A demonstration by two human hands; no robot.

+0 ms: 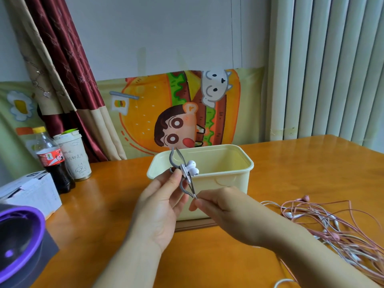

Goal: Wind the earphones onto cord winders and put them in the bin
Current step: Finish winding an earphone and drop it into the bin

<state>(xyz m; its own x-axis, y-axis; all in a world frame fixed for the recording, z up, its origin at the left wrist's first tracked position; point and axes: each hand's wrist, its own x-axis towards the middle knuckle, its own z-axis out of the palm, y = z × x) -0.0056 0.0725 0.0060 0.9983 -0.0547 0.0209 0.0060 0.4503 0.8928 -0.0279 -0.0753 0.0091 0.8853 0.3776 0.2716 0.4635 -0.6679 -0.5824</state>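
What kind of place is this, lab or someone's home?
Most likely a home room, not a lab: a wooden table against a wall hung with a cartoon burger cloth, a red-and-beige curtain beside it, and a cola bottle and a written-on paper cup standing on the table.

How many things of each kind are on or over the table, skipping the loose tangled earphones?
Cream bin: 1
Cola bottle: 1
Paper cup: 1
White box: 1
Purple-rimmed object: 1
Grey cord winder, held: 1
White earphones wound on it: 1
Total: 7
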